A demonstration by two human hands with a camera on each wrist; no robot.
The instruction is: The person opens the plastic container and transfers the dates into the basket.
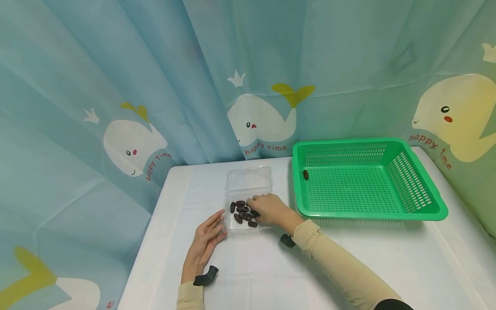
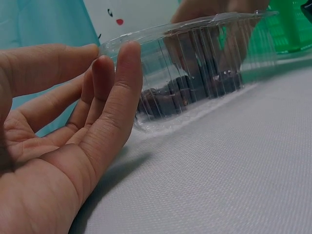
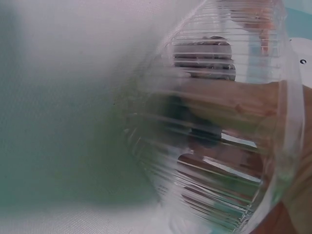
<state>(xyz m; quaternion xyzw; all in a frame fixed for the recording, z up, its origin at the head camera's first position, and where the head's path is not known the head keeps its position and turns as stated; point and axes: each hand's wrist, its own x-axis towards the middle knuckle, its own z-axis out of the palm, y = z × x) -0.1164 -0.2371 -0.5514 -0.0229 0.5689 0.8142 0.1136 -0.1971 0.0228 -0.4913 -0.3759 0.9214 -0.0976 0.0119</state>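
Note:
A clear plastic clamshell container (image 1: 261, 227) with its lid (image 1: 248, 179) folded back lies on the table. Several dark brown dates (image 1: 238, 218) are spread inside, mostly toward its left side. My left hand (image 1: 207, 237) is at the container's left front corner. In the left wrist view its fairly straight index finger (image 2: 53, 66) and thumb (image 2: 114, 102) touch the rim. My right hand (image 1: 271, 209) reaches down into the container's right part, fingers bent among the dates. A dark date (image 3: 207, 134) lies by those fingers in the right wrist view; blur and plastic hide whether they pinch it.
A green plastic basket (image 1: 372, 215) with slotted walls stands to the right of the container. One date (image 1: 305, 175) lies in it near the left wall. The white-covered table (image 1: 255, 267) meets a blue-green curtain (image 1: 186, 107) with whale prints behind.

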